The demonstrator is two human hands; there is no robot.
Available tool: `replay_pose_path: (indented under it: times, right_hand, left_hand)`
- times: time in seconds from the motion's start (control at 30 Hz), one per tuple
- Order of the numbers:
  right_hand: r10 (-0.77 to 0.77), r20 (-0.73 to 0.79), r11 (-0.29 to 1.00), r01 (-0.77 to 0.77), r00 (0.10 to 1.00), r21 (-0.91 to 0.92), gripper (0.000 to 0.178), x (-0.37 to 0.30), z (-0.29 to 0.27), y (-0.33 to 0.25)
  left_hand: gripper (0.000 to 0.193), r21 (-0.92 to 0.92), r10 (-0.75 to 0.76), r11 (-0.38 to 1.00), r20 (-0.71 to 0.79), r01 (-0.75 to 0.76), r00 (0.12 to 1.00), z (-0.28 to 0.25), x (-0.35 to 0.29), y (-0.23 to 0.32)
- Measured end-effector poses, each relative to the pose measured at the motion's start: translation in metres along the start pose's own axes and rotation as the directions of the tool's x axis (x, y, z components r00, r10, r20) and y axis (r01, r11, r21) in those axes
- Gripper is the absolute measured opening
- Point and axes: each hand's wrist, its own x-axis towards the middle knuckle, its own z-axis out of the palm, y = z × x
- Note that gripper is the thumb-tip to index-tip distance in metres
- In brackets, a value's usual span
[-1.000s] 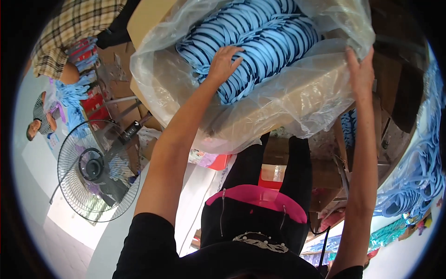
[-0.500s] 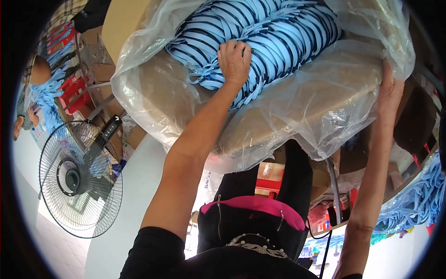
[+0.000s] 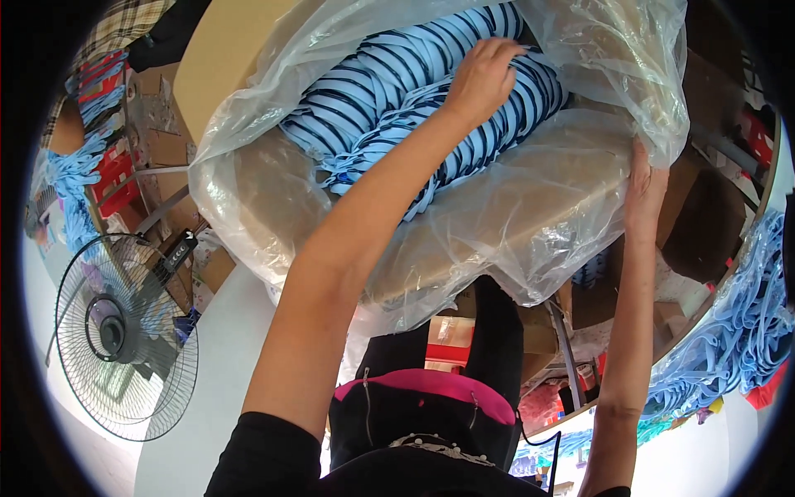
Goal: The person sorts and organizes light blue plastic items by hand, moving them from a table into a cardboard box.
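A carton (image 3: 489, 248) lined with a clear plastic bag (image 3: 248, 108) stands in front of me. Inside it lie two long side-by-side bundles of light blue strips (image 3: 406, 58) with dark stripes, loose ends gathered at the near left. My left hand (image 3: 483, 81) rests on top of the right bundle toward its far end, fingers loosely bent and apart, grasping nothing that I can see. At the carton's right side my right hand (image 3: 646, 186) grips the edge together with the bag; clear film covers part of its fingers.
A black-caged fan (image 3: 124, 331) stands at the left by a pale curved surface (image 3: 207, 356). More blue strips (image 3: 729, 331) lie heaped on a table at the right. Another person's plaid clothing (image 3: 124, 25) shows at the upper left, near red crates and blue strips.
My left hand has moved from the bundles' near middle to farther up and right, its fingers loosening. My right hand still holds the edge. The whole view has shifted slightly.
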Motion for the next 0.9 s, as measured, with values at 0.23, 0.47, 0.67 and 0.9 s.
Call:
replay_pose_path:
  times: [0.23, 0.47, 0.67, 0.9]
  right_hand:
    - [-0.014, -0.039, 0.999, 0.012, 0.999, -0.039, 0.037, 0.001, -0.003, 0.012]
    - [0.016, -0.030, 0.997, -0.018, 0.999, -0.074, 0.036, 0.006, 0.001, 0.003]
    - [0.000, -0.039, 0.998, -0.003, 0.999, -0.065, 0.038, 0.008, 0.005, 0.009]
    - [0.110, -0.064, 0.988, -0.116, 0.992, -0.101, 0.043, 0.001, 0.000, -0.012]
  left_hand:
    - [0.060, 0.397, -0.032, 0.918, 0.114, -0.016, 0.993, 0.068, -0.003, 0.007]
    - [0.063, 0.357, -0.073, 0.934, 0.141, 0.018, 0.987, 0.067, -0.010, 0.002]
    - [0.071, 0.337, -0.182, 0.935, 0.203, 0.106, 0.962, 0.067, -0.005, -0.005]
    - [0.065, 0.244, -0.045, 0.969, 0.304, -0.032, 0.952, -0.006, -0.052, 0.014]
